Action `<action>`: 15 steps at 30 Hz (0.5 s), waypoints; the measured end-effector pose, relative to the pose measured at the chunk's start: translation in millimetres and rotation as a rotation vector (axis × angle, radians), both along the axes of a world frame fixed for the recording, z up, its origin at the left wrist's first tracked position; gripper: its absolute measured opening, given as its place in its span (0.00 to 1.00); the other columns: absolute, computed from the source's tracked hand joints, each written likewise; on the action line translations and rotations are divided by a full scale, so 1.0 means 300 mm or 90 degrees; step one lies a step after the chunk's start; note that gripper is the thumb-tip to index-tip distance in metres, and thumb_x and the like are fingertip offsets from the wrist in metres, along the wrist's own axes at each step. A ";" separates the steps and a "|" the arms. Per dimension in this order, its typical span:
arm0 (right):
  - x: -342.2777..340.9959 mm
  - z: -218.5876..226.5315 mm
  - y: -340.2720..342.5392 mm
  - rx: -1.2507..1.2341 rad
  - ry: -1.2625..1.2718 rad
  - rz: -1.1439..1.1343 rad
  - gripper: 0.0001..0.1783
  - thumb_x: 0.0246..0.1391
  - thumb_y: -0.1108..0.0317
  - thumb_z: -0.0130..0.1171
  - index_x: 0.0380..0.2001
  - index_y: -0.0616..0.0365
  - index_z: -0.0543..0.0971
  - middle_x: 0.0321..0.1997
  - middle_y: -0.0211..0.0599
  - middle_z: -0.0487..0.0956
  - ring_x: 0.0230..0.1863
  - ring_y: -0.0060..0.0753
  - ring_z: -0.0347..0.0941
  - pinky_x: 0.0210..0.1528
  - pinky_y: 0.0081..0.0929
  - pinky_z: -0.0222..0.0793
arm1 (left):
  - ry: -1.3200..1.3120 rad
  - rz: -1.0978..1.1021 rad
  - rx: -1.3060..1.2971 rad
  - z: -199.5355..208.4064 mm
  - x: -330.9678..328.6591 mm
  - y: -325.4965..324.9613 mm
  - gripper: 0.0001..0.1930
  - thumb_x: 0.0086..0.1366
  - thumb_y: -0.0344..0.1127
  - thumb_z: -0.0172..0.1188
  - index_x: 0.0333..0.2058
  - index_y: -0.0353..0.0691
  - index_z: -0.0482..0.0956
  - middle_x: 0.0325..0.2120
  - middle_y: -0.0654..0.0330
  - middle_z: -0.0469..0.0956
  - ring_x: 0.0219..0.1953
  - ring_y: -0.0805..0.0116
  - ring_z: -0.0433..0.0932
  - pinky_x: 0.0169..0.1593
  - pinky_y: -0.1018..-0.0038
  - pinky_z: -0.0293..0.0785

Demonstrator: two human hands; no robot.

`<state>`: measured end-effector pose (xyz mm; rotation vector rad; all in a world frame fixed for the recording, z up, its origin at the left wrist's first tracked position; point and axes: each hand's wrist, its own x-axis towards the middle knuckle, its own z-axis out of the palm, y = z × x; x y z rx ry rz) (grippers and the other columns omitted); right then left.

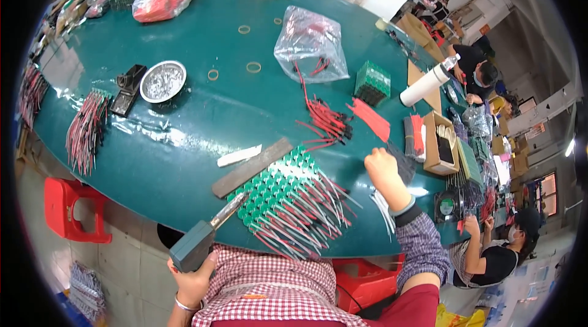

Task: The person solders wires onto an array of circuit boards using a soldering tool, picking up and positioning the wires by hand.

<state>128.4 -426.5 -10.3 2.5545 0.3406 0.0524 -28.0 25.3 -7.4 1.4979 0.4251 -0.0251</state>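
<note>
My left hand [195,279], at the table's near edge, is wrapped round the boxy dark green handle of a soldering iron [211,232]. Its metal tip reaches the near left edge of a sheet of round green circuit boards [269,187]. Red and white wires [306,214] fan out from these boards toward me. My right hand [383,171] is closed over the table, right of the boards; what its fingers hold, if anything, is hidden. Close beyond it lie flat red strips [371,120]. White wires [383,210] lie below the right wrist.
A grey bar [252,168] lies along the boards. Farther off are red wires [327,120], a clear plastic bag [312,42], stacked green boards [372,81], a metal bowl [163,82] and a white bottle [425,85]. A cardboard box [440,143] stands right; co-workers sit beyond.
</note>
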 end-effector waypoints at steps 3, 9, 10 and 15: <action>-0.003 0.015 -0.008 0.025 -0.028 -0.026 0.02 0.39 0.74 0.61 0.20 0.57 0.82 0.30 0.38 0.78 0.37 0.39 0.78 0.33 0.31 0.79 | -0.036 0.000 -0.022 0.011 -0.002 0.002 0.15 0.54 0.20 0.67 0.42 0.29 0.79 0.32 0.59 0.80 0.24 0.76 0.75 0.27 0.78 0.71; -0.064 0.133 0.090 0.382 -0.092 -0.035 0.05 0.48 0.77 0.57 0.30 0.61 0.80 0.31 0.44 0.75 0.36 0.49 0.75 0.39 0.40 0.73 | -0.012 0.011 -0.030 -0.009 -0.003 0.013 0.20 0.54 0.21 0.66 0.46 0.30 0.75 0.38 0.54 0.79 0.21 0.74 0.73 0.24 0.77 0.69; -0.079 0.141 0.108 0.490 -0.107 -0.046 0.05 0.50 0.78 0.56 0.30 0.61 0.79 0.31 0.44 0.75 0.36 0.50 0.74 0.39 0.42 0.72 | 0.010 0.022 -0.046 -0.003 0.001 0.011 0.20 0.54 0.21 0.66 0.47 0.30 0.75 0.38 0.53 0.80 0.21 0.74 0.73 0.24 0.77 0.69; -0.103 0.141 0.108 0.445 -0.047 -0.028 0.04 0.51 0.79 0.60 0.32 0.62 0.80 0.30 0.46 0.75 0.34 0.53 0.74 0.37 0.42 0.69 | 0.021 -0.013 -0.059 -0.014 -0.008 0.024 0.22 0.54 0.20 0.65 0.49 0.30 0.73 0.41 0.52 0.79 0.23 0.73 0.74 0.24 0.76 0.69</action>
